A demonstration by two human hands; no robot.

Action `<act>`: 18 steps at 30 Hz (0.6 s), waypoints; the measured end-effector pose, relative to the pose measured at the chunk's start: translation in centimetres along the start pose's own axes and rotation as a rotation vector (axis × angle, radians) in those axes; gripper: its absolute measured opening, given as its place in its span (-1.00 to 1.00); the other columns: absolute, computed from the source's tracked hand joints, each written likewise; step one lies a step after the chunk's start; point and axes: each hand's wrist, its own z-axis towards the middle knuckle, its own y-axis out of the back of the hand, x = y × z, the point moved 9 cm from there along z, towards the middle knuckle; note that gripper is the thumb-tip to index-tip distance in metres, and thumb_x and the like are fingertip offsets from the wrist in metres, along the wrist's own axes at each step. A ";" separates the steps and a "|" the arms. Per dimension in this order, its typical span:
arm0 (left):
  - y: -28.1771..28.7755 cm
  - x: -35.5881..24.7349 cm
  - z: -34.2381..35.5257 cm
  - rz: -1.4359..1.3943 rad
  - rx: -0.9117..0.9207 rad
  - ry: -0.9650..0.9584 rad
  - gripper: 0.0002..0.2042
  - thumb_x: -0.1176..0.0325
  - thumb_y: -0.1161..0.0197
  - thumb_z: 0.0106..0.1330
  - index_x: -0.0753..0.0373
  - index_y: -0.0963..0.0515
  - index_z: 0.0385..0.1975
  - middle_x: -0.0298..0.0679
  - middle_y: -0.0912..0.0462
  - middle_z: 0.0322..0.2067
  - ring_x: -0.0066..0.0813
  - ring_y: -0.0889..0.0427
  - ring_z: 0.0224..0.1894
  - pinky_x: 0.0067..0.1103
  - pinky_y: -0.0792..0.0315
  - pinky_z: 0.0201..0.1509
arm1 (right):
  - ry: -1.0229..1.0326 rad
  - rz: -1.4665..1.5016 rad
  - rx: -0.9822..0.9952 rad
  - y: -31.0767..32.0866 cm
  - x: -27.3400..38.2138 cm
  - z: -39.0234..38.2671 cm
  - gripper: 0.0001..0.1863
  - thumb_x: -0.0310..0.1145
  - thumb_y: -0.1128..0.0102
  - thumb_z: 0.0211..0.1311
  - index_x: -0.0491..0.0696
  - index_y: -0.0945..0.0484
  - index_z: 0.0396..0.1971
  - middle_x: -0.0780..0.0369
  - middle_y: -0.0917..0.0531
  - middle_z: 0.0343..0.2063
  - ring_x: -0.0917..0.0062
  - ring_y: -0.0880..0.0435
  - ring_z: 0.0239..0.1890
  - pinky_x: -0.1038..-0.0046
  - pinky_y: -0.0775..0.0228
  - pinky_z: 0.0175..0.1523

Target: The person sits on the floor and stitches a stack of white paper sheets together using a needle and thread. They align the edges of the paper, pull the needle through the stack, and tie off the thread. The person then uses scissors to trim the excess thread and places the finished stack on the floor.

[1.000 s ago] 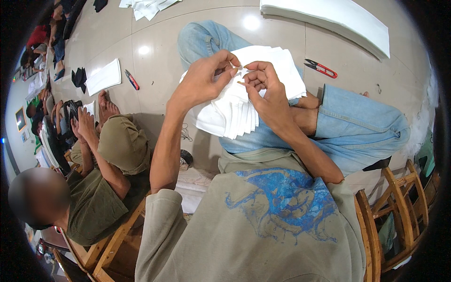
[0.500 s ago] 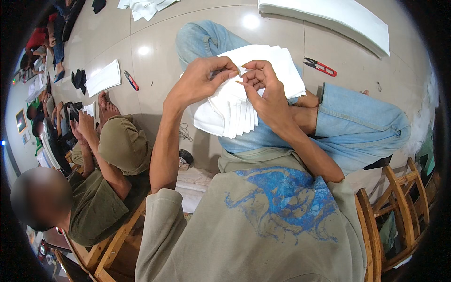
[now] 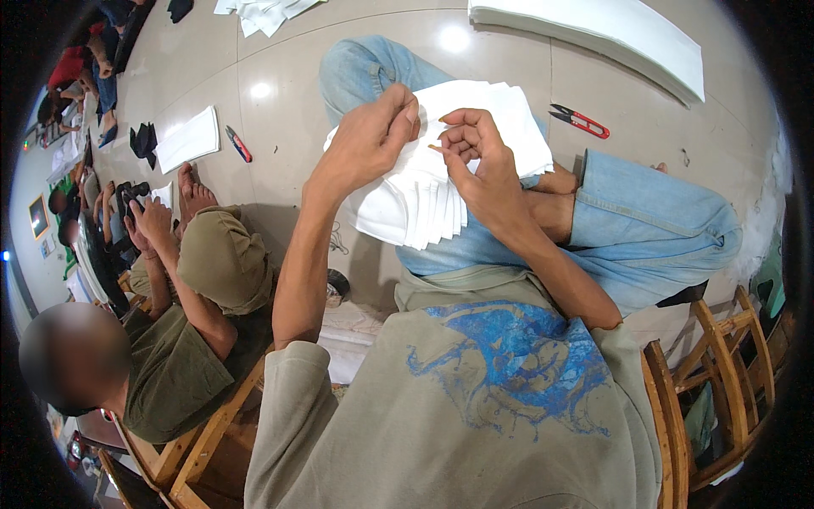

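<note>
A fanned stack of white fabric pieces (image 3: 424, 208) lies across my lap, with layered edges showing toward my body. My left hand (image 3: 373, 140) is over the stack's upper left part, its thumb pressed to the curled fingers. Whatever it pinches, if anything, is hidden or too small to name. Over the middle of the stack, my right hand (image 3: 482, 161) has its thumb and index finger apart, with the other fingers half curled. Nothing visible sits in the gap between them.
Red-handled thread snips (image 3: 581, 121) lie on the floor at right, below a long white fabric stack (image 3: 593, 38). More snips (image 3: 238, 144) lie at left beside folded white fabric (image 3: 186, 140). A seated person (image 3: 178, 365) is close on my left; a wooden frame (image 3: 721, 373) stands at right.
My left hand has moved slightly up and left, away from my right hand, and its fingers have curled in. My right hand has stayed nearly still. The fabric stack looks the same.
</note>
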 end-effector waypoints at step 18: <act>-0.8 0.9 0.2 0.008 0.147 0.026 -0.77 0.30 -0.32 0.43 0.35 -0.70 -0.13 -0.25 -0.76 -0.25 -0.50 -0.66 -0.17 -0.46 -0.54 0.09 | -0.030 0.035 0.012 -0.1 -0.1 0.0 -0.59 -0.59 -0.27 0.31 -0.20 -0.37 0.10 0.17 -0.69 -0.35 0.60 -0.68 -0.37 0.56 -0.51 -0.27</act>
